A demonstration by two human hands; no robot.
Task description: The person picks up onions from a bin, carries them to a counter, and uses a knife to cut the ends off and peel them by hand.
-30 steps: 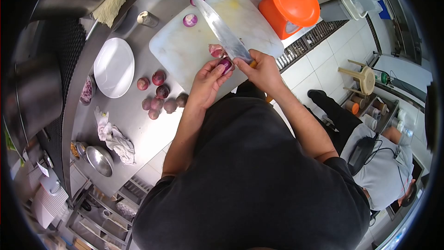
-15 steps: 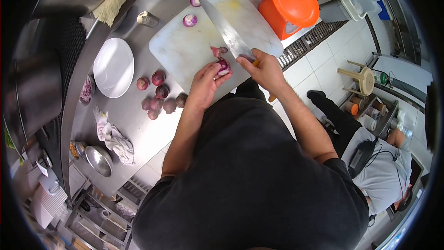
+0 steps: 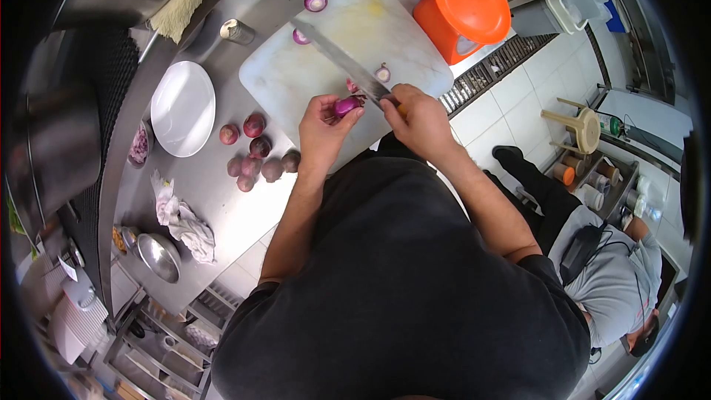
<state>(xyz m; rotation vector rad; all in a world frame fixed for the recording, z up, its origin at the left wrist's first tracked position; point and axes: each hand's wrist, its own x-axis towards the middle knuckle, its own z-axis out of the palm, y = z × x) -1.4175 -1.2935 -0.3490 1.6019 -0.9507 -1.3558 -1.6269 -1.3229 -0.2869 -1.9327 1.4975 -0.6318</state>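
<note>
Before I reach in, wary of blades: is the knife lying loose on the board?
No, the right hand grips the knife, its blade over the board.

Commercial-style kitchen, steel counter, large cutting board, drain grate

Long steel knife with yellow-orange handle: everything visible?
The long steel knife has a grey, blurred blade narrowing to its tip; the right hand mostly covers its yellow-orange handle. It slants over the white cutting board, tip away from the body, overlapping a purple onion half in view. Whether it touches the glossy purple onion in the left hand is unclear.
</note>
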